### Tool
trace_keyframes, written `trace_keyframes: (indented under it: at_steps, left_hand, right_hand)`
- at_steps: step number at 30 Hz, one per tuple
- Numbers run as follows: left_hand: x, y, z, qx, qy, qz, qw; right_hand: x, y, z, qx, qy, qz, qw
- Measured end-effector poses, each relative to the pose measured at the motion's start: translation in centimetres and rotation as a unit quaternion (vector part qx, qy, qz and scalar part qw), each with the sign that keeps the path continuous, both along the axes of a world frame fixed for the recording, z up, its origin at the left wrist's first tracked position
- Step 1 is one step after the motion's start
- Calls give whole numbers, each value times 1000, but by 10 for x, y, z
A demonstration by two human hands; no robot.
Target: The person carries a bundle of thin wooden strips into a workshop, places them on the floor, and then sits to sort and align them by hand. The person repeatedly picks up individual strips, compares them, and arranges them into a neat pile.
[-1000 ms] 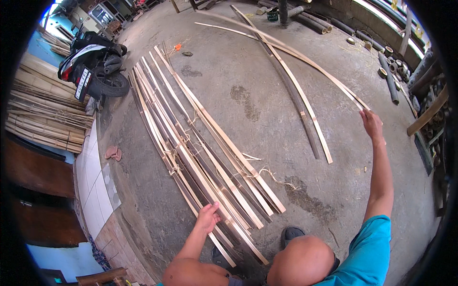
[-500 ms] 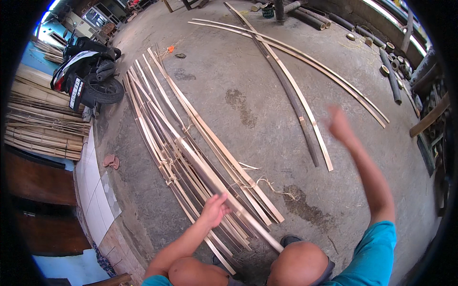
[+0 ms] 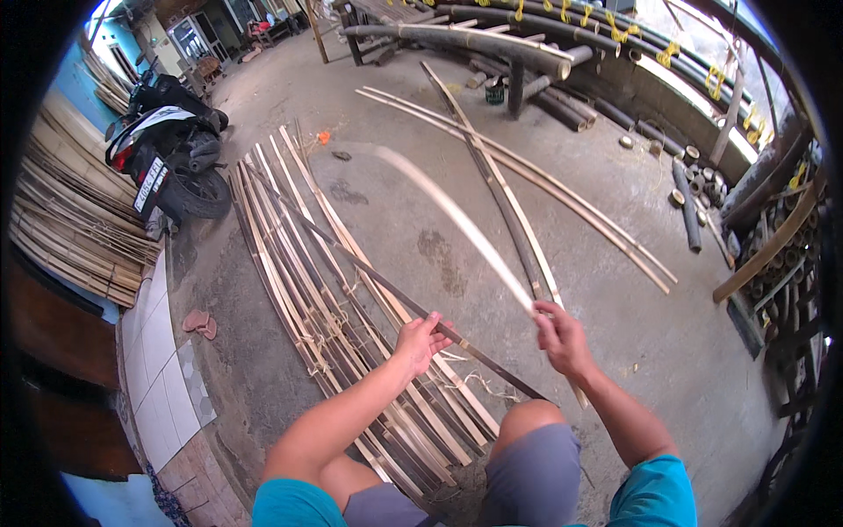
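Note:
My left hand [image 3: 421, 344] is closed around a dark-faced bamboo strip [image 3: 493, 363], which slants over the bundle toward my right knee. In my right hand [image 3: 564, 339], in front of my right knee, is the end of a pale bamboo strip [image 3: 457, 215]; it curves away to the far left and is smeared by motion. Under the left hand lies a long bundle of split bamboo strips [image 3: 285, 255], with thin ties around some of them. Beyond the right hand, several loose strips [image 3: 575, 207] cross each other on the concrete floor.
A parked motorbike [image 3: 180, 171] stands at the far left, near bamboo slats [image 3: 75, 211] against the wall. Pink sandals [image 3: 199, 323] lie by the tiled edge. Dark bamboo poles [image 3: 492, 39] rest on a support at the back, and cut bamboo pieces [image 3: 698, 189] lie far right.
My right hand has come left and nearer, and now holds the pale strip. The strip in my left hand now shows a dark face, and that hand is higher. The view has tilted up.

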State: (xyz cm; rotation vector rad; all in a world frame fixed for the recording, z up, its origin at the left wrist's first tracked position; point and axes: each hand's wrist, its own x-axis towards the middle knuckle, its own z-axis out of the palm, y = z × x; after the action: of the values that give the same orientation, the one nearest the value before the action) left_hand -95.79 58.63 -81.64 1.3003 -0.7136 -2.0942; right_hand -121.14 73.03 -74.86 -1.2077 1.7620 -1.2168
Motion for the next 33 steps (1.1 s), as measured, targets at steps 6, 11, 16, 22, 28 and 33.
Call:
trace_keyframes:
  at_steps: [6,11,16,22,28,33]
  left_hand:
    - [11,-1,46,-71,-69,114,989]
    - [17,-6,48,-98,-73,169,978]
    - [18,6,32,-93,-33,196,976]
    - [26,13,11,-58,-28,206,977]
    - [10,4,3,-74,8,168,983]
    - [-21,7,-4,-78,-22,105,991]
  right_hand:
    - [-75,45,3,-41,211,-80,973]
    - [-97,68,-30,-28,350,-87,932]
    - [-104,74,-87,118,377,-130,909]
    - [-95,48,-120,129,282,-179,934]
    - [-147,-10,-102,232,322,-98,913]
    - [-69,-18,-55,151,203,83,964]
